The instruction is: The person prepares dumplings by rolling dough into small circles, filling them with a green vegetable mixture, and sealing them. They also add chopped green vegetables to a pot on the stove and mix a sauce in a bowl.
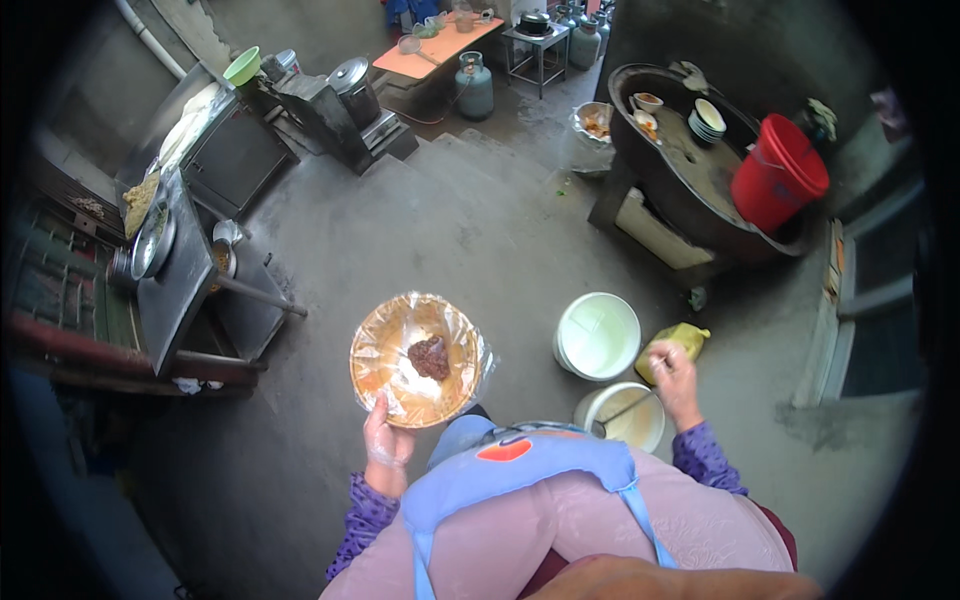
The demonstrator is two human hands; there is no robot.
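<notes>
Head view: the bowl (372, 345) could tip, since the left hand (386, 442) grasps it at one near edge only, thumb over the rim, leaving the far side unsupported; the loose plastic film (484, 358) might also slip and let the dark lump (430, 357) slide. The bowl lies just beyond that grip, with the lump past the thumb, off-centre to the right. The right hand (676, 388) is bent near a yellow bag (690, 338); I cannot tell whether it holds anything.

Muted grey light puts glints on the plastic-lined bowl (374, 336), while straight edges bend toward a black rim
</notes>
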